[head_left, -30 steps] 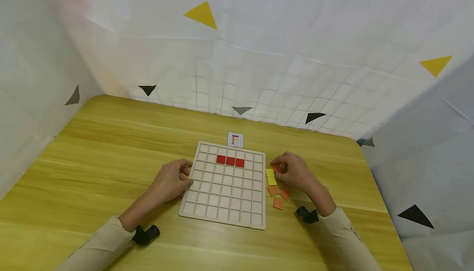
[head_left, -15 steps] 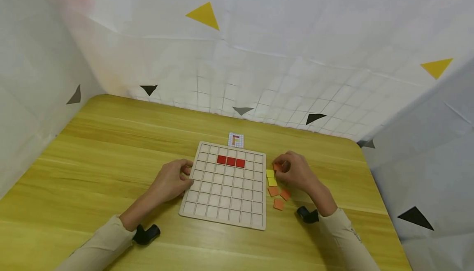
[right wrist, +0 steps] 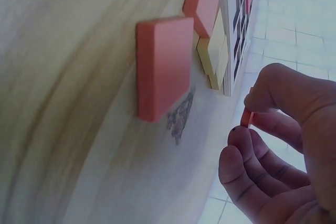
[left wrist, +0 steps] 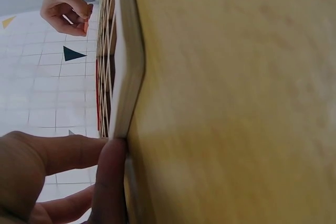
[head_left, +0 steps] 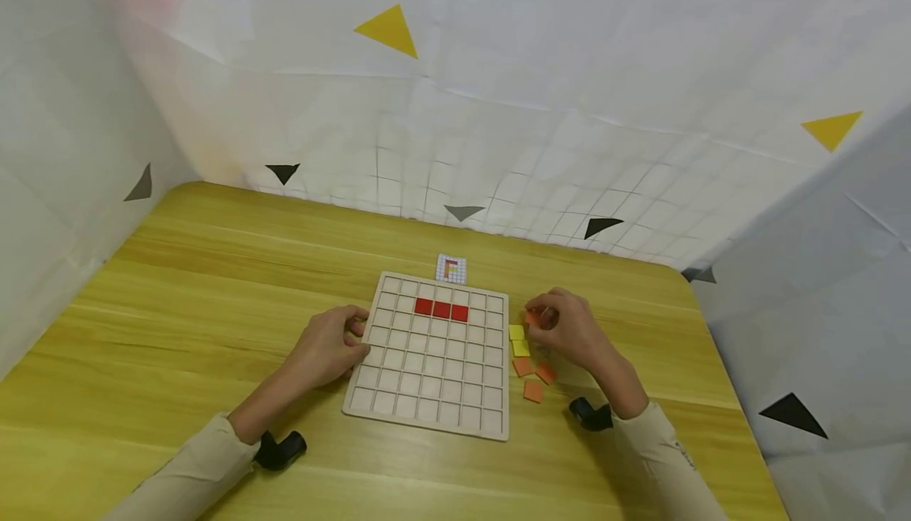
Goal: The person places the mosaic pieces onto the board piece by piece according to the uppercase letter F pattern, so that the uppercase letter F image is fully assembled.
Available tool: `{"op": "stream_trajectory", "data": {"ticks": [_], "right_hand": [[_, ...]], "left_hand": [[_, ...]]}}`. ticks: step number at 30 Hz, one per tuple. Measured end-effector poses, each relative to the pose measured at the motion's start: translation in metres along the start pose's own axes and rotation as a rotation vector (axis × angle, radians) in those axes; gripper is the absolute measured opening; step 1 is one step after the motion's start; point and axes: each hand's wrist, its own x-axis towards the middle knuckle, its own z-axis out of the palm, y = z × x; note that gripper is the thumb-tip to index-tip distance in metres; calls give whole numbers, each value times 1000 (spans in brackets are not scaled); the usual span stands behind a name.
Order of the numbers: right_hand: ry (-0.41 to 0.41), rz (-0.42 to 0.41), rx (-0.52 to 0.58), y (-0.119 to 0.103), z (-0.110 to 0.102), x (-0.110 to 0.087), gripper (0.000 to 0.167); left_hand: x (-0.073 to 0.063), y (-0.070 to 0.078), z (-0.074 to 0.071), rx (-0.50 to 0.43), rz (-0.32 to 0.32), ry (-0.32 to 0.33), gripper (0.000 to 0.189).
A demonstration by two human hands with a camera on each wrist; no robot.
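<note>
A pale wooden grid board (head_left: 427, 383) lies on the table with a row of red tiles (head_left: 441, 310) in its upper part. At the board's left edge is my left hand (head_left: 329, 347); in the left wrist view its thumb and finger meet the board's rim near a corner. My right hand (head_left: 569, 331) pinches an orange square tile (right wrist: 248, 116) between thumb and fingertips, to the right of the board. Below that hand, two yellow tiles (head_left: 521, 348) lie along the board's right edge. Three more orange tiles (head_left: 533, 391) are spread just nearer to me.
A small card (head_left: 451, 269) printed with a coloured pattern on a grid lies beyond the board's far edge. White sheeting (head_left: 498, 94) with yellow and dark triangles encloses the table (head_left: 235, 268) at the back and sides. Dark devices (head_left: 281, 451) are worn at both wrists.
My right hand, pinching the orange tile, has shifted slightly away from the board to the right. The left hand and the board look the same.
</note>
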Motion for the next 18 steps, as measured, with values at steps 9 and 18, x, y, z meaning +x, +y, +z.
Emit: {"op": "stream_trajectory", "data": {"ticks": [9, 18], "right_hand": [[31, -20, 9, -7, 2, -1, 28], [27, -23, 33, -18, 3, 2, 30]], "left_hand": [[0, -2, 1, -16, -13, -2, 48], [1, -2, 1, -5, -10, 2, 47]]}}
